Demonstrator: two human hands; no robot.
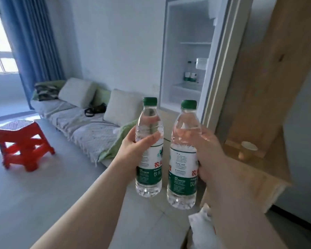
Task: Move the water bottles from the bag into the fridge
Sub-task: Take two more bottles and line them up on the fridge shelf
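Note:
My left hand (133, 150) grips a clear water bottle (149, 169) with a green cap and a green-and-white label, held upright. My right hand (210, 155) grips a second, matching bottle (182, 177), also upright, just right of the first. Ahead stands the white fridge (171, 69) with its door (223, 60) swung open to the right. On a lower shelf inside stand two similar bottles (190, 73). A white bag (201, 229) shows at the bottom edge, partly hidden by my right forearm.
A grey sofa (83, 126) with cushions runs along the left wall. A red plastic stool (22, 139) stands on the floor at left. A wooden cabinet (269, 87) rises at right, a paper cup (248, 150) on its ledge. Blue curtains (34, 42) hang by the window.

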